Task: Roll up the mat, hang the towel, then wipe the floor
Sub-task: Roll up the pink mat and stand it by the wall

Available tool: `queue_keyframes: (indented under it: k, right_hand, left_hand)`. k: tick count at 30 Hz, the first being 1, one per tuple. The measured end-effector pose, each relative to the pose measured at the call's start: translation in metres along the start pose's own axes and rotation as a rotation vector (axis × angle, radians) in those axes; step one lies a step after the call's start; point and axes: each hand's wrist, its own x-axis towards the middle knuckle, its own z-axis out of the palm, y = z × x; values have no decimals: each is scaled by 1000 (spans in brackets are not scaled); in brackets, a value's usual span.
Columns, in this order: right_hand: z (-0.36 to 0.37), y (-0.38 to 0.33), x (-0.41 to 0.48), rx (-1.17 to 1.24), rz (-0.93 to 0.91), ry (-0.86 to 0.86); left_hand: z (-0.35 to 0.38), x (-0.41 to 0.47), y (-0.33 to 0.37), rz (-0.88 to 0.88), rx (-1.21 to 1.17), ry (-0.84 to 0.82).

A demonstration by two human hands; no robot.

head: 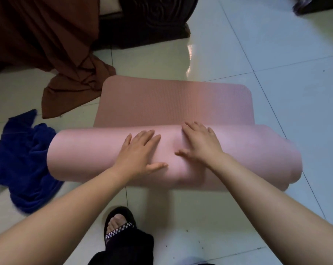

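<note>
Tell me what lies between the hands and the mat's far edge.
In the head view, only the bare, unrolled stretch of the mat, beyond the left hand and right hand.

Head-worn view, steeply down over mat (171,111)

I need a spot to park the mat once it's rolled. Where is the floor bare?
Bare floor lies right of the mat, and beyond its far edge up to the dark furniture. The left is crowded: the blue towel touches the roll's end, the brown cloth lies behind it.
</note>
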Motion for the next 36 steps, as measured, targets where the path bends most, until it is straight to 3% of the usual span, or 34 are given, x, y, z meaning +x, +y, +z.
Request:
queue_keyframes:
  k: [7, 15, 23, 36]
  right_hand:
    - [-7, 2, 9, 36, 2, 83]
    - [-5, 3, 11, -7, -81, -20]
    - [-25, 9, 54, 26, -41, 14]
    - [-50, 8, 109, 69, 98, 113]
  left_hand:
    - [-3, 43, -13, -8, -26, 10]
    - [-19, 90, -28, -29, -86, -45]
    - [-35, 96, -30, 18, -206, 151]
    - [-46, 112, -41, -17, -134, 35]
